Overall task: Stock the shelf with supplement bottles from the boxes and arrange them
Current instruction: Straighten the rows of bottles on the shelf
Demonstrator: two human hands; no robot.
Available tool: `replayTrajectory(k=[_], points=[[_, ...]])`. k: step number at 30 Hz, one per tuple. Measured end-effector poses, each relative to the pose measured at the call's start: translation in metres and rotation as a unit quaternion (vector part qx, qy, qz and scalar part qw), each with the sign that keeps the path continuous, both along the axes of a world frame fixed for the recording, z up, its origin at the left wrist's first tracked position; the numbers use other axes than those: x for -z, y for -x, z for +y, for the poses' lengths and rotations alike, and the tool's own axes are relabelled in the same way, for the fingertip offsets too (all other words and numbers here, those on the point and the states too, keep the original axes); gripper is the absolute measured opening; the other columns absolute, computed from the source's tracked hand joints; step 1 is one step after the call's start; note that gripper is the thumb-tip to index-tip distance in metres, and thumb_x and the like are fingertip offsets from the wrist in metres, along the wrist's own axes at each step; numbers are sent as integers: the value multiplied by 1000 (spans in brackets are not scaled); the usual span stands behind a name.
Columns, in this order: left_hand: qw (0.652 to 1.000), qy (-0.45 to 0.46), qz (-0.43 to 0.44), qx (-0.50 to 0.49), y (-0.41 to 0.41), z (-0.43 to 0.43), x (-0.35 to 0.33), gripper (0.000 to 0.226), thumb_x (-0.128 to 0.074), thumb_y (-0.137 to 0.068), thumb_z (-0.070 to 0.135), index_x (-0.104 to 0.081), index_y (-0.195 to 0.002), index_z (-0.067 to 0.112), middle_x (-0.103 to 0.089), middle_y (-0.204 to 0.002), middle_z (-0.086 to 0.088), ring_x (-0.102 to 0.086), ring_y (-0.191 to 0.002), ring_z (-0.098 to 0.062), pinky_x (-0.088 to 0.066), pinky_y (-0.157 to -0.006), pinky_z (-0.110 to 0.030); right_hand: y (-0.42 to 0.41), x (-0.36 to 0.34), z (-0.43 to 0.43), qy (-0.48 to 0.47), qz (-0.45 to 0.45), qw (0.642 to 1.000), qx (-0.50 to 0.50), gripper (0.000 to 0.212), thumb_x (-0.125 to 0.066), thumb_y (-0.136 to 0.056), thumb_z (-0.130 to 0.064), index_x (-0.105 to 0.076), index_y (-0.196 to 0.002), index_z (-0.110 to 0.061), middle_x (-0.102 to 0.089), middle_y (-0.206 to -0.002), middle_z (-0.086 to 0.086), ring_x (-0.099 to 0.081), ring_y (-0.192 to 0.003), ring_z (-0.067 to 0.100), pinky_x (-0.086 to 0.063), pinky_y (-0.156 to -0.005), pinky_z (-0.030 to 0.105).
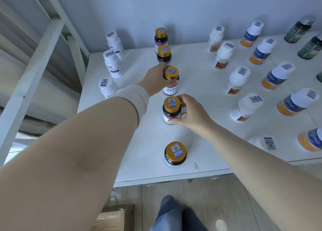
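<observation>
Left forearm (pixel 69 152) partly hides a white bottle (pixel 105 86).

White bottle (pixel 106 87): partly hidden behind left sleeve (pixel 134 98). Green bottle (pixel 319 77): cut by right edge. Cardboard box (pixel 111 219): cut by bottom edge.

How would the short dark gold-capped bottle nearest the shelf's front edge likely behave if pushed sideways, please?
The short dark gold-capped bottle looks squat and wide-based, so it would probably slide rather than tip. The smooth white shelf should offer little resistance. Being round, it could roll if knocked over.
</observation>
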State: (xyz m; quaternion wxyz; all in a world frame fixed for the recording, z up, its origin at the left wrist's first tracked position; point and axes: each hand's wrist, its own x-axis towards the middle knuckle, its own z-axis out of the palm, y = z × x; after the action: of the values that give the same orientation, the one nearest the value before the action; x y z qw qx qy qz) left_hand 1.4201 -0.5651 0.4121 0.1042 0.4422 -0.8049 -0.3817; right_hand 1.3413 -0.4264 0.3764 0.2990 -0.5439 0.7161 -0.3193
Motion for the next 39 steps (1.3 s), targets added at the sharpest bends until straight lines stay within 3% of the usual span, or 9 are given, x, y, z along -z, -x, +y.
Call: replayTrajectory(k=[6,10,15,22,26,30,33,36,39], points=[[1000,-21,13,-13,-6,-4,4,53,-69,-83,25,-49,-131,15,-59,-128,-3,-55,-114,-18,-38,-89,-21,1,0,2,4,-36,999,21,55,-81,-67,-18,-53,-114,-13,-63,-113,2,-59,-107,17,-53,-91,35],[1000,-11,15,-6,-13,-2,5,52,-70,-82,26,-52,-129,15,-61,-125,-1,-53,-99,-10,-38,-86,-19,1,1,3,-2,-40,999,25,56,-82,-67,-17,-54,-116,-11,-64,-114,5,-60,-108,20,-53,-92,36],[999,-19,34,-10,-14,0,8,50,-70,-82,25,-53,-127,16,-61,-125,-1,-51,-96,-8,-39,-86,-19,0,5,5,-4,-82,996,39,57,-81,-68,-11,-54,-118,-11,-61,-111,3,-61,-105,18,-54,-87,27],[1000,-6,2,6,-12,0,7,54,-67,-84,32,-46,-132,18,-57,-130,-1,-53,-110,-15,-37,-89,-22,-2,0,5,-15,-68,997,24,58,-79,-70,-12,-50,-121,-10,-60,-119,5,-57,-109,17,-50,-94,30],[999,0,-30,28,-11,-2,-5,66,-70,-80,35,-40,-138,22,-52,-137,1,-50,-123,-20,-37,-96,-25,7,-12,2,-58,-22,998,-18,80,-81,-68,-20,-39,-135,-14,-48,-134,4,-48,-123,18,-44,-102,33],[993,101,-45,34,-1,-9,-41,66,-72,-77,40,-44,-135,23,-53,-135,3,-50,-123,-20,-40,-104,-37,42,-43,3,-39,31,998,-23,82,-81,-69,-22,-36,-137,-13,-45,-135,6,-47,-121,18,-41,-100,29],[976,177,-113,55,19,-10,-69,55,-69,-79,38,-49,-128,24,-54,-123,8,-51,-119,-21,-41,-94,-34,93,-79,7,-27,90,995,-18,70,-79,-72,-17,-43,-131,-12,-48,-131,7,-49,-118,17,-37,-91,19],[928,267,-238,104,48,-5,-83,55,-65,-78,41,-47,-128,26,-52,-120,1,-51,-115,-28,-44,-91,-38,155,-110,14,-44,200,979,-21,60,-75,-75,-18,-46,-126,-9,-49,-127,9,-50,-115,22,-38,-92,27],[863,335,-354,134,76,5,-85,59,-62,-83,40,-42,-135,22,-52,-126,-6,-50,-116,-28,-38,-90,-35,214,-121,18,-84,300,950,-18,67,-77,-72,-23,-44,-127,-7,-48,-127,13,-44,-118,28,-37,-94,34]])
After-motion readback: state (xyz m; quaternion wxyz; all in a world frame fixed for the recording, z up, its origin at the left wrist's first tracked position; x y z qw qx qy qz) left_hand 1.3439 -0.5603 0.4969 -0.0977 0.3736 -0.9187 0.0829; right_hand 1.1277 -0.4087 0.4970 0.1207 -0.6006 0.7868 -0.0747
